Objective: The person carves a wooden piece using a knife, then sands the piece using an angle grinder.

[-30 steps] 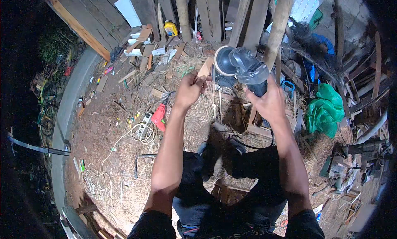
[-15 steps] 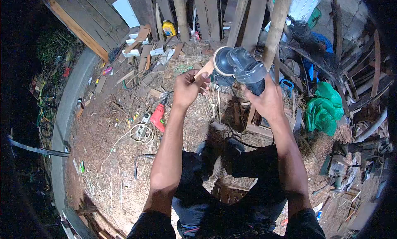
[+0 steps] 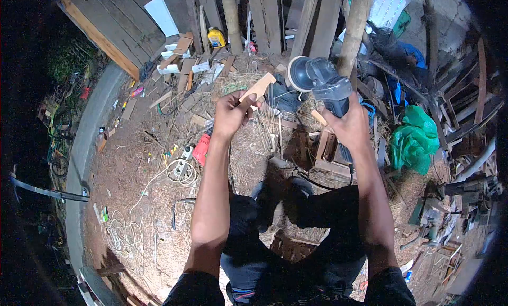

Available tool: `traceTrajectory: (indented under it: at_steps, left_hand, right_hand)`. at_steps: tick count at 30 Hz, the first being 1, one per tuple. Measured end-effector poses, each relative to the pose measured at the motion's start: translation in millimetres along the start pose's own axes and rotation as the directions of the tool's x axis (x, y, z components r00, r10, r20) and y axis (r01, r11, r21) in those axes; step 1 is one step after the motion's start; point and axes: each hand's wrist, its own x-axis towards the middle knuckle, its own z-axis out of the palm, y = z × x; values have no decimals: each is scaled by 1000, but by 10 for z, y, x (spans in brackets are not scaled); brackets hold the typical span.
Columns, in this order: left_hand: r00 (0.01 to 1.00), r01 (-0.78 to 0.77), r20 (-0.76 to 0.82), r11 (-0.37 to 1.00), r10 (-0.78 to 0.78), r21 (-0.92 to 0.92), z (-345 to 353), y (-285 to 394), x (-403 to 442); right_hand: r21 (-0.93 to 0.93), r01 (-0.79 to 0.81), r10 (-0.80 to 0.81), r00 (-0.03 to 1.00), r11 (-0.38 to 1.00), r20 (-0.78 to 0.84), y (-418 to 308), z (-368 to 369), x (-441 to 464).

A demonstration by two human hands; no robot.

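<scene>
My left hand (image 3: 232, 113) pinches a small, light piece of wood (image 3: 259, 87) with a shaped end, which points up and to the right. In my right hand (image 3: 350, 123) is a dark power sander (image 3: 328, 82), gripped round its body. Its round pad (image 3: 300, 73) faces left, toward the wood, with a gap between the two. Both hands are held out ahead of me above the littered ground. Part of the sander's body is hidden by my right fingers.
A red drill (image 3: 201, 149) lies on the ground beside a power strip (image 3: 182, 165) with a coiled cord. A yellow bottle (image 3: 216, 37) stands near the planks. To the right are a green plastic bag (image 3: 415, 140) and a wooden crate (image 3: 333, 160).
The sander has moved right, away from the wood, which its pad met half a second ago. My left hand has shifted slightly left, and the wood is turned so more of it shows.
</scene>
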Motion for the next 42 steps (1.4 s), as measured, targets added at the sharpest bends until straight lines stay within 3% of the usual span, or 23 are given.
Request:
traceTrajectory:
  at_steps: [5, 8, 11, 14, 17, 20, 27, 30, 33, 36, 42]
  left_hand:
    - [999, -18, -39, 1000, 17, -12, 84, 23, 20]
    - [999, -24, -27, 1000, 25, 14, 108, 25, 21]
    - [1000, -29, 3, 999, 29, -17, 112, -15, 27]
    - [1000, -11, 14, 1000, 11, 7, 100, -34, 39]
    - [999, -50, 11, 995, 49, 83, 147, -31, 33]
    - [998, -47, 38, 996, 44, 79, 206, -20, 7]
    - [1000, 6, -1, 998, -6, -62, -90, 26, -15]
    - [998, -25, -65, 1000, 24, -12, -53, 16, -7]
    - [1000, 21, -22, 997, -19, 74, -40, 33, 19]
    - [998, -17, -57, 1000, 16, -24, 76, 45, 10]
    - [1000, -13, 7, 999, 13, 41, 67, 56, 21]
  right_hand:
    - [80, 41, -41, 999, 996, 6, -101, -12, -49]
    - [-8, 62, -62, 997, 998, 54, -192, -28, -62]
    - [-53, -124, 132, 974, 991, 184, -205, -21, -51]
    - [-27, 4, -2, 995, 1000, 100, -112, 65, -86]
    - [14, 39, -40, 992, 999, 120, -112, 86, -96]
    - [30, -27, 22, 987, 999, 161, -143, 74, -110]
    - [-54, -45, 48, 998, 998, 49, -3, 1, 11]
    - [8, 20, -21, 1000, 1000, 15, -26, -36, -23]
    - [70, 15, -20, 997, 997, 72, -137, -37, -51]
    - [-46, 18, -14, 996, 999, 85, -166, 21, -81]
    - [0, 83, -83, 991, 997, 107, -112, 62, -74]
